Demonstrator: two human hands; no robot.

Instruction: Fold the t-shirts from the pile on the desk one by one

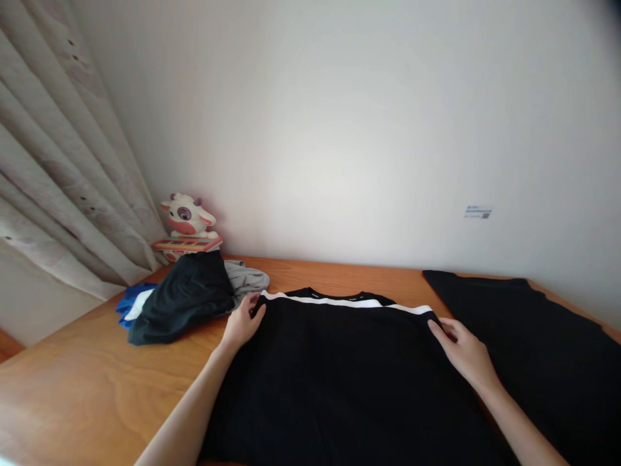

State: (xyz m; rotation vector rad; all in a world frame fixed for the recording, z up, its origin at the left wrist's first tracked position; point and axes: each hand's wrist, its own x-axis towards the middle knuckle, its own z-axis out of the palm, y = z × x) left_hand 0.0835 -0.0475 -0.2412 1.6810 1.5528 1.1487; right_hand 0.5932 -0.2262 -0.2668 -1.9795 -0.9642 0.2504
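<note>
A black T-shirt [349, 375] with a white band along its upper edge lies spread over the wooden table in front of me. Its dark neckline shows just beyond the band. My left hand [246, 321] pinches the left end of the white band between thumb and fingers. At the other end, my right hand [458, 346] grips the right corner the same way, thumb on top of the cloth. The fabric is stretched nearly straight between both hands. Its near edge runs out of view at the bottom.
A heap of clothes, with a dark green garment [189, 298] and a grey one [246, 279], lies at the left on the wooden table [87, 382]. Behind it stands a cow toy [189, 220] with a keyboard. Black clothing [543, 349] lies flat at the right. A wall [339, 129] bounds the back.
</note>
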